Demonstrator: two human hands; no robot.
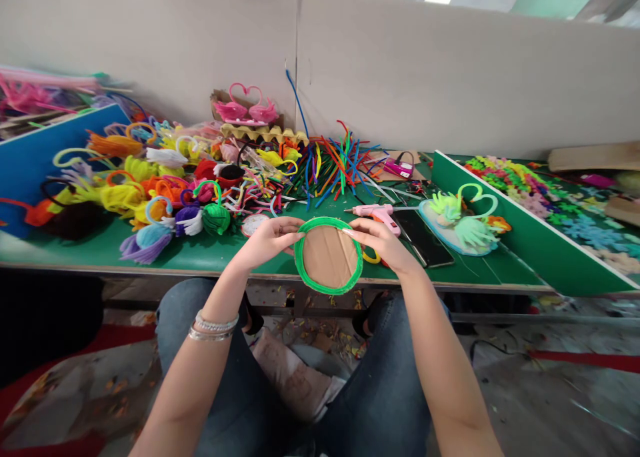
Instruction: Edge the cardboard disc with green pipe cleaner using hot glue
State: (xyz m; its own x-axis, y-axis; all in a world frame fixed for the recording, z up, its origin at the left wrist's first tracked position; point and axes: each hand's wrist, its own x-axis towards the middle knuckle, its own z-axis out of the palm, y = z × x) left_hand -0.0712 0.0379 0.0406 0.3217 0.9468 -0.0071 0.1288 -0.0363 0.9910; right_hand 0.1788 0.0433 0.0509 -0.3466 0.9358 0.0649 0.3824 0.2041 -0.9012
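Note:
Between my two hands I see a round cardboard disc [333, 255] with a green fuzzy rim of pipe cleaner around its edge. My left hand [273, 240] grips the rim at its upper left, fingers closed on it. At the upper right, my right hand [379, 239] pinches the same rim. The disc is tilted with its bare brown face towards me, over the table's front edge. Just beyond my right hand lies a pink glue gun [377, 215]. Close behind my left hand is a small round white dish [253, 224].
Yarn-like swans [145, 190] in many colours crowd the left of the green table [240, 249]. Loose pipe cleaners [340, 163] lie behind the disc. On the right are a black phone [424, 237], a swan pair on a base [460, 227] and a green divider [520, 230].

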